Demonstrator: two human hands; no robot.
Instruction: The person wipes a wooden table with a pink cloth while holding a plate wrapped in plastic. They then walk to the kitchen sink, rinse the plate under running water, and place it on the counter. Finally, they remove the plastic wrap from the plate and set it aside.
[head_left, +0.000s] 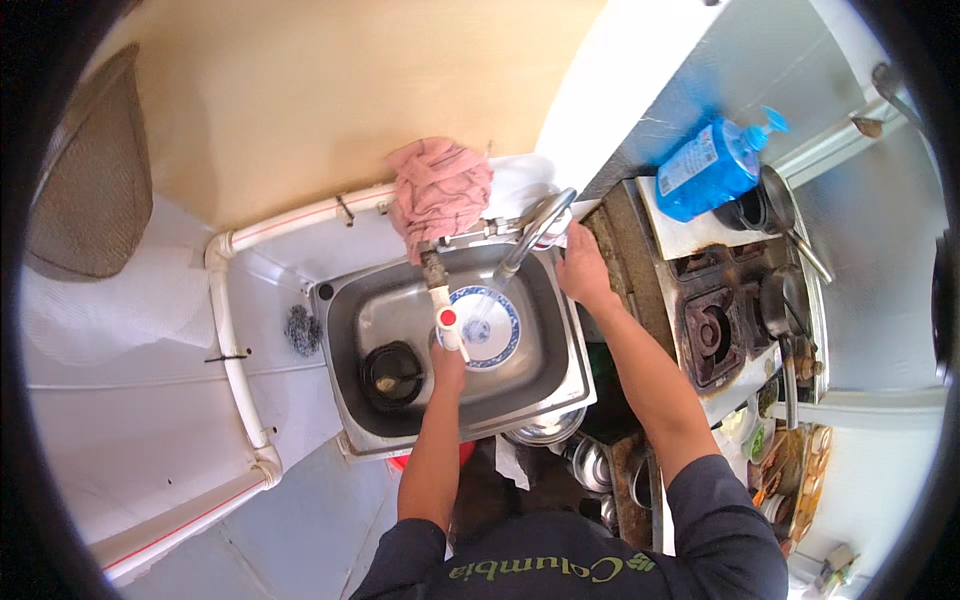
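In the stainless steel sink (540, 375), my left hand (448, 364) grips the left edge of a blue-rimmed white plate (495, 337), partly hidden by a plastic tap with a red centre (448, 318). Water runs onto the plate from the curved metal faucet (536, 229). At the sink's back right corner, my right hand (583, 262) reaches beside the faucet to a white and red container (555, 231); the fingertips are partly hidden, so whether they grip it is unclear. A black round strainer or dish (391, 375) lies at the sink's left side.
A pink cloth (442, 187) hangs over the pipework behind the sink. A steel wool scourer (303, 330) is at the left wall, near a white pipe (236, 367). At right are a blue pump bottle (709, 169), a gas stove (709, 337) and pans (784, 300). Metal bowls (551, 427) sit below the sink.
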